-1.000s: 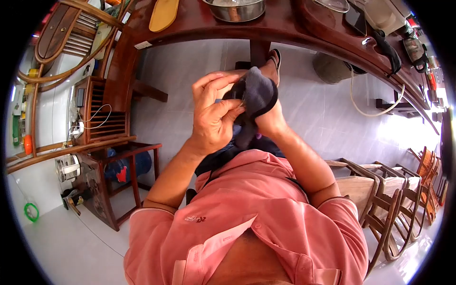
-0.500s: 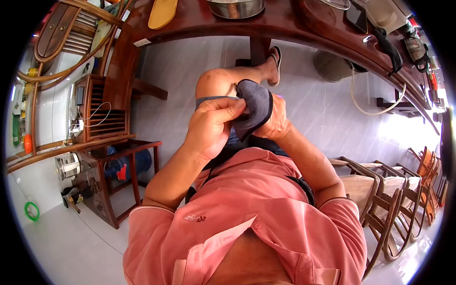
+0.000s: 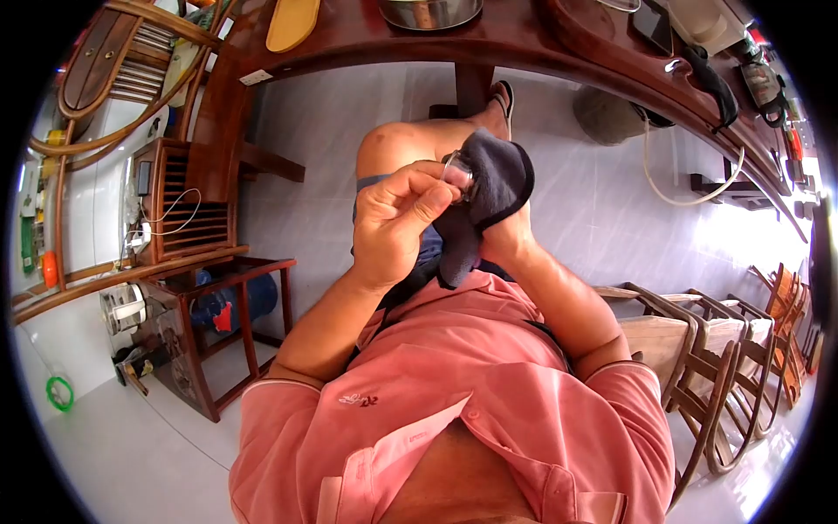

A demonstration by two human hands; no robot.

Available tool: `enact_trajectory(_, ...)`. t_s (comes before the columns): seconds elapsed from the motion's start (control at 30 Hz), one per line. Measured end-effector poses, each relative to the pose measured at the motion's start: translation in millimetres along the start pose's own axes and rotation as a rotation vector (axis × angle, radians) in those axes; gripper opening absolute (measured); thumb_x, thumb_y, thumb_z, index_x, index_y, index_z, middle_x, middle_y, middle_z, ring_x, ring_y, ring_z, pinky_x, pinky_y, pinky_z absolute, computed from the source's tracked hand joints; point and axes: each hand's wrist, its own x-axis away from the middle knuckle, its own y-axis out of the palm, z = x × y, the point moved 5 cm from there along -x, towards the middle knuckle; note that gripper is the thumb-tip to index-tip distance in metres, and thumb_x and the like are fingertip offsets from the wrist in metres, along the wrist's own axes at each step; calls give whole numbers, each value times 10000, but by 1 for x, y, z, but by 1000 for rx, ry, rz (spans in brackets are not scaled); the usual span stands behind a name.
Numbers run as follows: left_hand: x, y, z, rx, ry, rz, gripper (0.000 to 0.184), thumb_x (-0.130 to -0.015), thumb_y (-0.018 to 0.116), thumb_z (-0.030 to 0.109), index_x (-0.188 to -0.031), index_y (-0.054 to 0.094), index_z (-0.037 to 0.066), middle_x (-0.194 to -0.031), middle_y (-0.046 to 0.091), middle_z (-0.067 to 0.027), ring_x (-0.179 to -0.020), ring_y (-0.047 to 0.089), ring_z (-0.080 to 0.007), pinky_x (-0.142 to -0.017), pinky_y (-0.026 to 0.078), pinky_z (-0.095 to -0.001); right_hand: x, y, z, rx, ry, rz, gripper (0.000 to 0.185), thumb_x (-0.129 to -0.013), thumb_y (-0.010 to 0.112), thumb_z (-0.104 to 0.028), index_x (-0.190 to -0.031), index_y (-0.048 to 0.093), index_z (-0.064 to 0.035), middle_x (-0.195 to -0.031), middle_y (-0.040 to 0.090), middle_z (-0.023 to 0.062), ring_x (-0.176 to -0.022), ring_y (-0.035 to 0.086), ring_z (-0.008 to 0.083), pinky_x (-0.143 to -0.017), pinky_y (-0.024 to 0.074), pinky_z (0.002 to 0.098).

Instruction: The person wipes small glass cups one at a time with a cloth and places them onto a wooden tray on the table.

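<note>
My left hand [image 3: 397, 218] pinches a small clear glass cup [image 3: 456, 171] between thumb and fingers, above my bent knee. Against the cup's right side lies a dark grey cloth [image 3: 501, 179], draped over my right hand [image 3: 508, 237] and hanging down toward my lap. The fingers of that hand are mostly hidden under the cloth, which they hold up. I cannot tell whether part of the cloth is inside the cup.
Ahead is a dark red wooden table [image 3: 375, 54] with a metal pot [image 3: 429, 14] and a yellow tray [image 3: 292, 24]. Beneath its right side stands a grey bucket [image 3: 605, 118] near a pale hose [image 3: 694, 205]. Wooden chairs [image 3: 655, 341] line the right; a wooden stand [image 3: 214, 349] is at left.
The cloth has moved right, away from my left fingers, and spread over my right hand. The glass cup, hidden by cloth and fingers before, now shows in my left hand.
</note>
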Motion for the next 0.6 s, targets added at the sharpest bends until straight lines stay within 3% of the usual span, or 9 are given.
enact_trajectory(0.1,-2,0,2,253,7,72,120,-1004,605,59,-958,681,-21,-1072,709,-128,-1039,634,-184,-989,464,-309,7,10,-13,867,-452,-126,340,-917,712,-206,-1174,597,-15,-1135,621,108,-1094,603,208,-944,504,345)
enact_trajectory(0.2,-2,-11,-1,338,-35,65,126,-1009,601,69,-979,680,-25,-1091,711,-129,-1044,630,-180,-995,455,-309,7,14,-21,789,-432,-132,402,-890,744,-158,-1219,561,-15,-1129,625,97,-1088,602,195,-937,497,333)
enact_trajectory(0.27,1,-11,-2,312,-70,94,143,-1016,593,78,-993,675,-37,-1084,711,-128,-1033,634,-189,-982,461,-320,5,18,-20,618,-567,-161,460,-877,775,-149,-1240,529,-8,-1095,639,85,-1018,626,165,-895,508,304)
enact_trajectory(0.33,3,-4,1,283,-114,131,150,-1019,588,83,-994,672,-39,-1083,712,-135,-1030,638,-196,-977,465,-327,7,26,-19,205,-431,-167,447,-888,772,-163,-1227,531,0,-1089,653,88,-988,639,150,-886,516,293)
enact_trajectory(0.47,0,-7,0,325,-42,-6,149,-1020,579,73,-992,669,-42,-1108,711,-157,-1034,644,-206,-976,471,-340,6,27,-19,-182,-128,-276,401,-895,755,-162,-1186,546,18,-1116,684,121,-996,660,149,-896,542,299)
enact_trajectory(0.5,-1,-8,1,334,-33,-28,148,-1019,579,71,-990,670,-43,-1106,710,-161,-1038,643,-210,-979,471,-344,6,25,-17,-205,-54,-242,393,-885,758,-176,-1172,565,11,-1079,686,112,-975,667,157,-871,552,299)
enact_trajectory(0.57,-1,-6,1,313,-41,-47,153,-1020,576,76,-986,669,-41,-1086,708,-161,-1040,640,-220,-981,467,-352,5,13,-8,178,-225,-159,361,-877,762,-182,-1129,592,12,-1064,686,108,-956,668,162,-850,553,299)
enact_trajectory(0.6,2,-4,2,286,-61,-43,159,-1021,575,83,-982,668,-39,-1068,706,-157,-1038,637,-225,-980,463,-356,4,9,1,-21,-62,-96,315,-869,763,-169,-1080,612,9,-1025,683,95,-922,670,174,-812,555,306)
